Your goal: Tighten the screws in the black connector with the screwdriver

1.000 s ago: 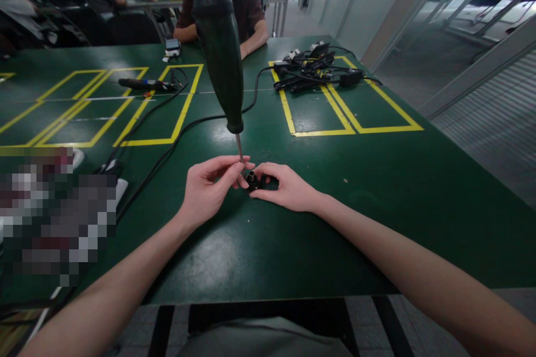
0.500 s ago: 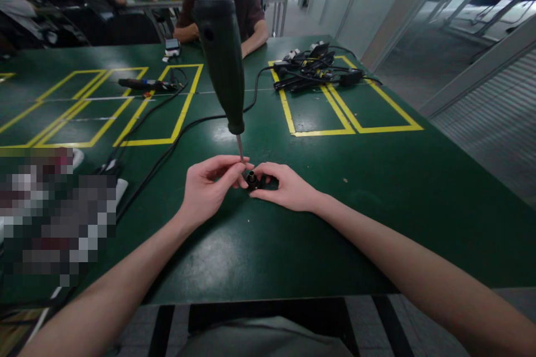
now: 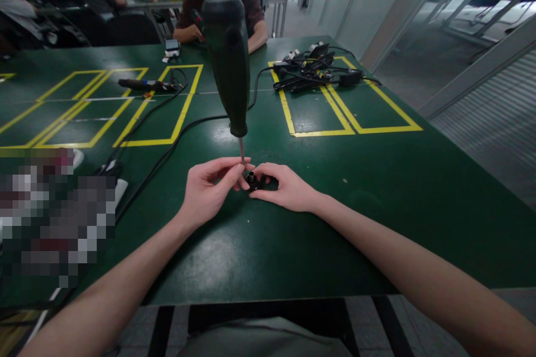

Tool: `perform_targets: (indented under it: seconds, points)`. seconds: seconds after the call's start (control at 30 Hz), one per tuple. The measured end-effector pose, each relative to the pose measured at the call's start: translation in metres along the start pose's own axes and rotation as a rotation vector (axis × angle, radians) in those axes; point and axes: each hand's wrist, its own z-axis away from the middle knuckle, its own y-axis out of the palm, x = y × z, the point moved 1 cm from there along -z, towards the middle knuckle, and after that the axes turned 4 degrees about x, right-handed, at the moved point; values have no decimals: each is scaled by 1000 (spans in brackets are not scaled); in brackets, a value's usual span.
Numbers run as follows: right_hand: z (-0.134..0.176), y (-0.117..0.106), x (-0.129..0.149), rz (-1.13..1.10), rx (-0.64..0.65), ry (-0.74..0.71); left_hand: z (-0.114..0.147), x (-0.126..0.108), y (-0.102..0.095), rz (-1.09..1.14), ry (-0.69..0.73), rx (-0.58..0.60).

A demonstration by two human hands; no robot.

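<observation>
Between the thumb and fingers of my left hand (image 3: 211,187) is the thin metal shaft of a screwdriver (image 3: 230,67). Its large dark green handle rises above the hand, nearly upright and leaning slightly away to the left. My right hand (image 3: 287,187) pinches a small black part (image 3: 252,179) with a round metal top, which rests on the table. The screwdriver's tip meets the left side of this part, but the fingers hide the exact contact point.
A heap of black cables and adapters (image 3: 316,67) lies at the back right of the green table (image 3: 318,256). A dark tool with a cord (image 3: 146,85) sits at the back left. Blurred items are at the left edge. A person (image 3: 255,17) sits opposite.
The screwdriver's handle has swung slightly to the right and turned a little about its axis. Both hands stay in nearly the same place around the black part.
</observation>
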Motion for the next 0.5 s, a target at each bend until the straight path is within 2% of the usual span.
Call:
perform_targets:
  seconds: [0.5]
  points:
    - [0,0,0,25,6,-8,0,2,0,-2,6,-4]
